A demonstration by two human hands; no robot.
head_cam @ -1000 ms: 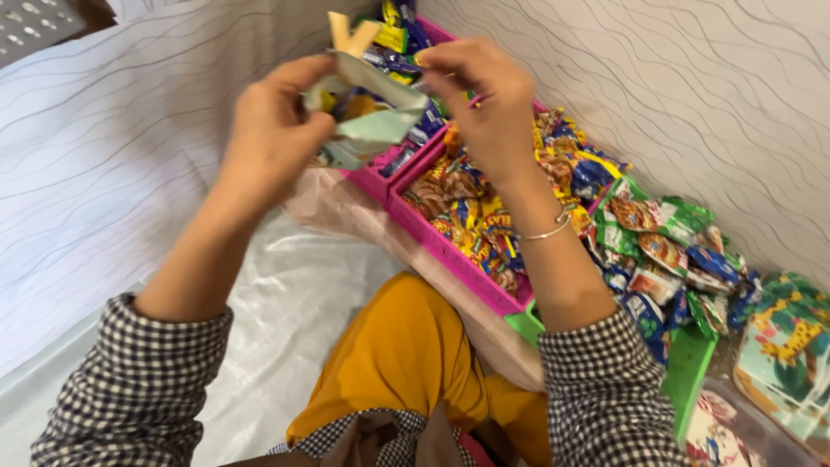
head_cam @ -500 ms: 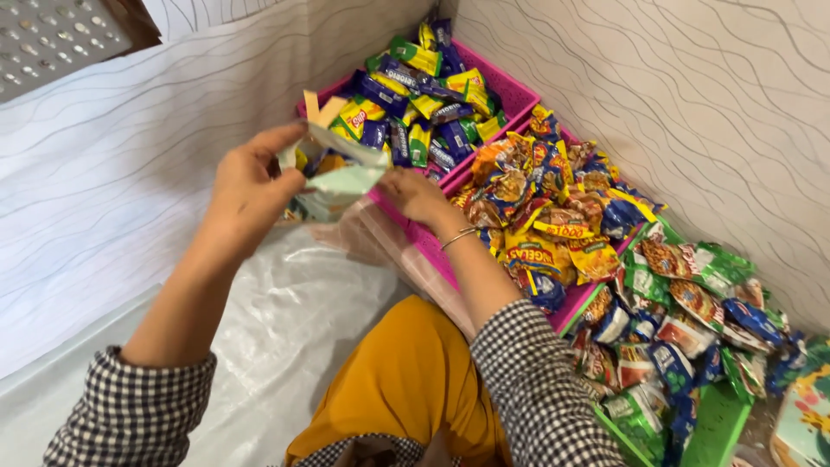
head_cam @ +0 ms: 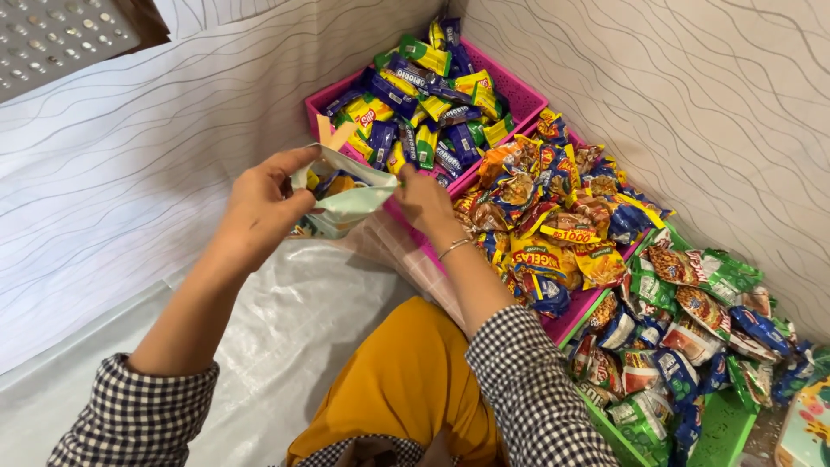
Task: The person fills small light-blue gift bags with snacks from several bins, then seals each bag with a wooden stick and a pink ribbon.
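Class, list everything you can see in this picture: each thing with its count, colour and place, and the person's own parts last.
pale green bag: one, held open between both hands.
pink baskets: two, along the wall.
blue and yellow snack packets: many, far pink basket.
orange snack packets: many, nearer pink basket.
green basket: one, bottom right.
green and mixed snack packets: many, green basket.
plastic sheet: one, pale, on the floor.
bracelet: one, silver, right wrist.
left hand: grips the bag's left edge.
right hand: at the bag's right edge.
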